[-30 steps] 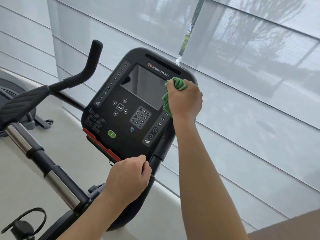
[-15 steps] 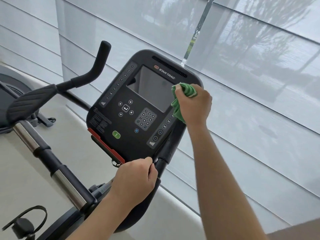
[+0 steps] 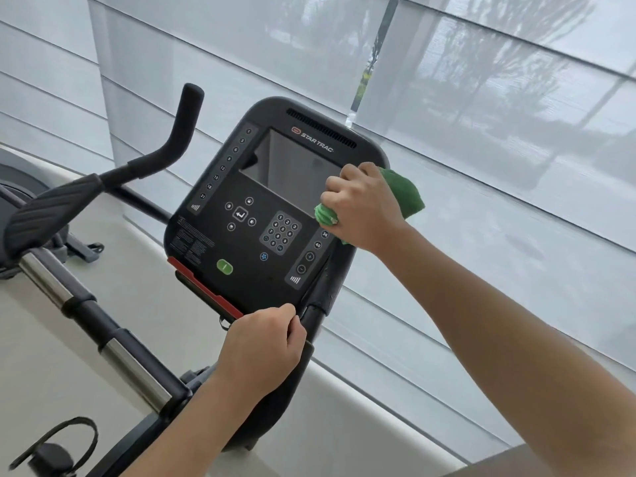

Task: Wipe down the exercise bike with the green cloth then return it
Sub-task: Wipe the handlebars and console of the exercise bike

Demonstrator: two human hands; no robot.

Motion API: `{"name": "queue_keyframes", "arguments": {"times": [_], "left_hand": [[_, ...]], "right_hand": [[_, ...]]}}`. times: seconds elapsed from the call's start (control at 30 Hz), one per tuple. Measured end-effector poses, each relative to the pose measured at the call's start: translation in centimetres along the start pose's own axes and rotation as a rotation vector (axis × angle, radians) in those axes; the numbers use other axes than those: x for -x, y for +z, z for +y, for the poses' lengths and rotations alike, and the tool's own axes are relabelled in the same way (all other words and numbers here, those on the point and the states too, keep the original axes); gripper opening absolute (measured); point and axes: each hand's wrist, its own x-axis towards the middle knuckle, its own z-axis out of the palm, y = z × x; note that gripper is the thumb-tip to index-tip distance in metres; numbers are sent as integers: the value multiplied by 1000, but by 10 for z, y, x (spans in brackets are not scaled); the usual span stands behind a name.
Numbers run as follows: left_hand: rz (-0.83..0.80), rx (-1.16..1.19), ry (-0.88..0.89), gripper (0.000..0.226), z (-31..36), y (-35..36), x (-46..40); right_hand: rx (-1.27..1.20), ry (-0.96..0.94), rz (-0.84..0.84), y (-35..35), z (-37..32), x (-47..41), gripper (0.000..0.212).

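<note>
The right hand (image 3: 364,204) grips the bunched green cloth (image 3: 402,197), its fingers curled round it, and presses it against the right edge of the exercise bike's console (image 3: 261,215), at the lower right corner of the dark screen (image 3: 292,166). Part of the cloth pokes out on the left of the hand below the knuckles, and a larger fold sticks out on the far right side behind the hand, past the console's rim. A thin strip of green also shows under the wrist.

The left hand (image 3: 265,346) is closed round the near bottom edge of the console, at its right corner, the thumb lying along the rim just beside the end of the red strip (image 3: 203,287). It is well apart from the cloth, with the number keypad (image 3: 280,232) and the green button (image 3: 224,266) lying between the two hands.

To the left of the console a black handlebar (image 3: 172,139) rises with its grip pointing up, and a ribbed black pad (image 3: 51,204) sits nearer on the left. A bar with chrome sections (image 3: 130,370) runs diagonally towards the near left. Behind the bike, grey translucent window blinds (image 3: 481,132) fill the far side and the right.
</note>
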Motion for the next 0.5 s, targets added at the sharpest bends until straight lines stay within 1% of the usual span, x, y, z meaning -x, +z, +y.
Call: {"name": "queue_keyframes", "arguments": {"times": [0.07,0.13,0.17,0.2,0.23,0.3,0.37,0.43,0.5], "left_hand": [[6,-15,19,34,-1,-1,0],[-4,-18,37,34,-2,-1,0],[-12,-15,41,34,-2,-1,-1],[-14,-12,43,34,-1,-1,-1],[-6,-9,47,34,-1,-1,-1],[7,-8,52,34,0,-1,-1],[6,-13,45,34,-1,-1,0],[8,-26,41,34,-1,-1,1],[13,-31,41,33,-1,-1,1]], "right_hand": [[-87,4,62,-4,-7,6,36],[-284,145,172,-22,-7,10,47],[-346,230,239,-34,-6,11,49],[-368,303,290,-44,-4,11,48],[-362,360,306,-52,-3,12,47],[-307,445,258,-56,-7,16,47],[-228,504,148,-46,-22,23,49],[-152,515,44,-31,-40,33,44],[-116,490,-10,-19,-57,43,37]]}}
